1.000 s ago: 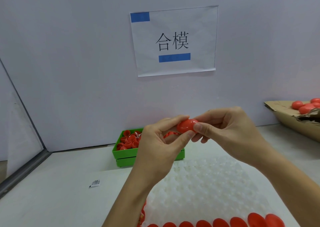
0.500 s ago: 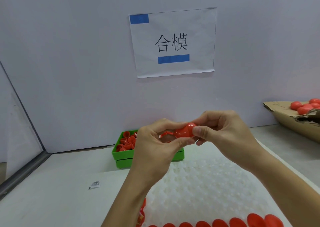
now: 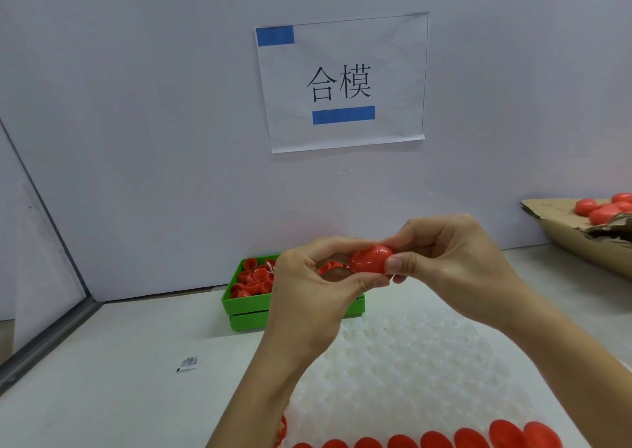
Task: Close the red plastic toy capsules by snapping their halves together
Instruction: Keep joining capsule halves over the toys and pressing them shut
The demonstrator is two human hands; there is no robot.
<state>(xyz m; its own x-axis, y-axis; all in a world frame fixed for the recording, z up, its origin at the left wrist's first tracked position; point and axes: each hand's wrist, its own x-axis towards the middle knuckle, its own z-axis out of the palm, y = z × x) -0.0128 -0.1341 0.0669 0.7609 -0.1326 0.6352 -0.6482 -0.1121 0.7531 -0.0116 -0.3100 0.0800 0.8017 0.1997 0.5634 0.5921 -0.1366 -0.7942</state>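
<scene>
I hold the red capsule (image 3: 371,259) up over the counter (image 3: 119,362), my left hand (image 3: 318,287) and right hand (image 3: 451,263) both pinching it. If I squeeze crooked, the halves could pop apart.

paper sign (image 3: 342,81) on wall | small packet (image 3: 188,364) on table | cardboard box (image 3: 564,232) right

bin (image 3: 246,305) behind tray (image 3: 410,372), box (image 3: 561,239) far right, sign (image 3: 342,81) above
</scene>
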